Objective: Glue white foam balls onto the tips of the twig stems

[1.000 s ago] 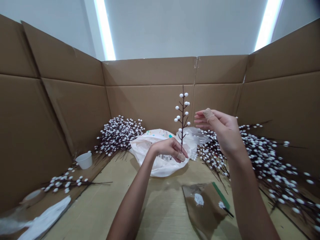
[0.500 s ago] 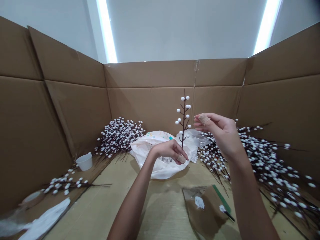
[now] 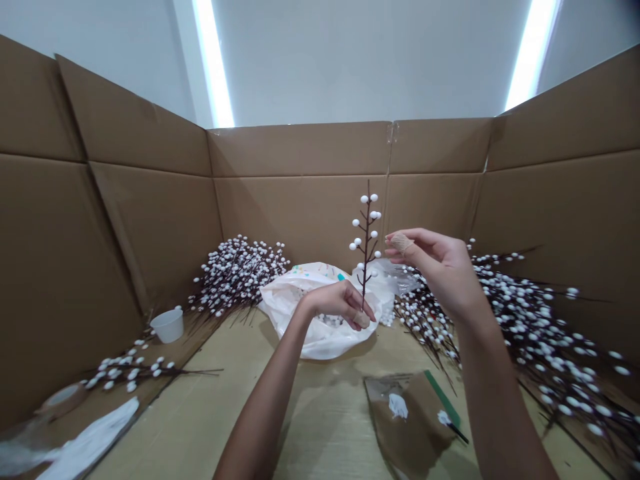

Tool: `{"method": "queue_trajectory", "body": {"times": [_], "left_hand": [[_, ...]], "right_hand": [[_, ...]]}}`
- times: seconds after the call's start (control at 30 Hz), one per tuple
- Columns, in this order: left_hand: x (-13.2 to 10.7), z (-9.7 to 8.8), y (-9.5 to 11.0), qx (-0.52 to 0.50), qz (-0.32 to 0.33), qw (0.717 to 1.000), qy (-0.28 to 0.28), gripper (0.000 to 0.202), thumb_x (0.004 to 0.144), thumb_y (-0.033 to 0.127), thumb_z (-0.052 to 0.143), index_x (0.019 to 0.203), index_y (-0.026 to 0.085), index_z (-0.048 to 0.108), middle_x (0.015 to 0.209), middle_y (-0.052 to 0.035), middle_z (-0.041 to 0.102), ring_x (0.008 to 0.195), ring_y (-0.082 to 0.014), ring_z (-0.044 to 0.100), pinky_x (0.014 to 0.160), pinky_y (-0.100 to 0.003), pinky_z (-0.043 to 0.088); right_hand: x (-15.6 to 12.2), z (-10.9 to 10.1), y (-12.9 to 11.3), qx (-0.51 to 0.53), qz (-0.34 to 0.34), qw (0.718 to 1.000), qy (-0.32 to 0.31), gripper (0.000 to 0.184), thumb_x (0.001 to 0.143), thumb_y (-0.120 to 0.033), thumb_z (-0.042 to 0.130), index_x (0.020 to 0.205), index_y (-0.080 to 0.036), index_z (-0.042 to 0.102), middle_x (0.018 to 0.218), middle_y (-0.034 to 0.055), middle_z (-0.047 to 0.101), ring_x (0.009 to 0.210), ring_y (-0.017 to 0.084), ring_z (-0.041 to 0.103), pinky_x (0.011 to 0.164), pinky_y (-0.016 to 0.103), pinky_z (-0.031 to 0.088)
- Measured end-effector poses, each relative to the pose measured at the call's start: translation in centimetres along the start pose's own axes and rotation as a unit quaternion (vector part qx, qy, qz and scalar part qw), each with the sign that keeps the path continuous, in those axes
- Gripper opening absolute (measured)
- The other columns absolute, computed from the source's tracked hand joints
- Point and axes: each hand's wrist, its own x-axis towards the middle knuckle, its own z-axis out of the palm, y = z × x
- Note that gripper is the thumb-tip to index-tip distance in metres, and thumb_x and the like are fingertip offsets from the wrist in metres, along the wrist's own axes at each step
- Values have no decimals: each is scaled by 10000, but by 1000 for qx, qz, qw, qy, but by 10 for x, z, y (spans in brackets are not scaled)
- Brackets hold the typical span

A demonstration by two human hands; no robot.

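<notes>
My left hand [image 3: 347,305] pinches the bottom of a brown artificial berry stem [image 3: 367,267] and holds it upright. White foam berries sit on many of its short twigs, and the bare tip points up. Just right of the stem is my right hand [image 3: 433,260], with its thumb and fingertips pressed together. Tape wraps a digit on each hand. Whatever the right fingertips may hold is hidden. Below and behind the left hand lies an open white plastic bag [image 3: 320,347] with loose white berries inside.
Berry stem piles lie at back left [image 3: 240,270] and right [image 3: 530,313]. A cardboard piece [image 3: 420,420] with a white paste blob [image 3: 398,405] and a dark paste-tipped stick [image 3: 457,432] lies in front. At left are a cup [image 3: 169,328] and tape roll [image 3: 63,399]. Cardboard walls [image 3: 300,200] enclose the table.
My right hand has shifted very slightly left, closer to the stem. The left hand keeps its hold on the stem, nearly still.
</notes>
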Motion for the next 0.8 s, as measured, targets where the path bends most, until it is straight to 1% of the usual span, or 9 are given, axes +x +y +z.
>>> {"method": "queue_trajectory", "body": {"times": [0.3, 0.47, 0.53, 0.63, 0.7, 0.73, 0.77, 0.8], "left_hand": [[0, -1, -1, -4, 5, 1000, -2, 339, 541, 312, 865, 808, 132, 761, 672, -25, 726, 615, -128, 685, 619, -206, 569], [1, 0, -1, 0, -3, 1000, 5, 364, 520, 324, 874, 805, 127, 761, 671, -23, 724, 614, -125, 684, 622, -204, 572], [1, 0, 0, 2, -3, 1000, 3, 375, 515, 331, 875, 807, 125, 762, 672, -25, 723, 619, -127, 685, 623, -204, 572], [0, 0, 2, 11, 3, 1000, 1, 361, 518, 308, 875, 810, 126, 765, 678, -30, 725, 628, -133, 684, 621, -206, 569], [-1, 0, 3, 23, 10, 1000, 3, 330, 519, 264, 874, 801, 130, 767, 685, -31, 728, 634, -137, 681, 620, -207, 565], [-2, 0, 4, 28, 17, 999, 4, 315, 521, 240, 872, 796, 128, 767, 689, -34, 729, 638, -141, 680, 621, -211, 563], [-2, 0, 5, 31, 25, 999, 4, 302, 526, 220, 868, 793, 123, 767, 692, -40, 730, 642, -148, 681, 625, -219, 562], [-2, -1, 6, 31, 33, 999, 5, 291, 536, 208, 862, 795, 116, 766, 695, -47, 730, 649, -157, 682, 633, -230, 562]], "right_hand": [[-1, 1, -3, -16, 7, 1000, -13, 253, 779, -404, 684, 877, -172, 706, 842, 50, 726, 794, 177, 682, 726, 296, 532], [-3, -1, -3, -31, 3, 999, -28, 249, 786, -399, 677, 882, -171, 707, 848, 55, 724, 798, 179, 683, 729, 301, 533], [-6, -1, -7, -25, -10, 999, -21, 235, 781, -390, 683, 870, -174, 708, 830, 54, 721, 781, 180, 685, 723, 308, 544], [-13, -3, -24, 25, -38, 999, 4, 240, 780, -411, 666, 860, -189, 708, 844, 66, 721, 784, 201, 693, 744, 354, 572], [-19, -9, -39, 70, -63, 996, 8, 314, 811, -494, 583, 933, -234, 707, 904, 71, 726, 850, 225, 697, 771, 388, 583], [-23, -14, -46, 90, -83, 993, -7, 380, 833, -556, 505, 1015, -281, 695, 941, 60, 728, 912, 236, 692, 786, 399, 583], [-27, -21, -52, 102, -102, 989, -33, 425, 848, -599, 433, 1115, -354, 655, 986, 33, 728, 983, 244, 679, 800, 411, 581], [-32, -29, -55, 85, -120, 988, -53, 455, 856, -632, 366, 1210, -443, 578, 1030, -5, 723, 1038, 249, 662, 797, 425, 581]]}}
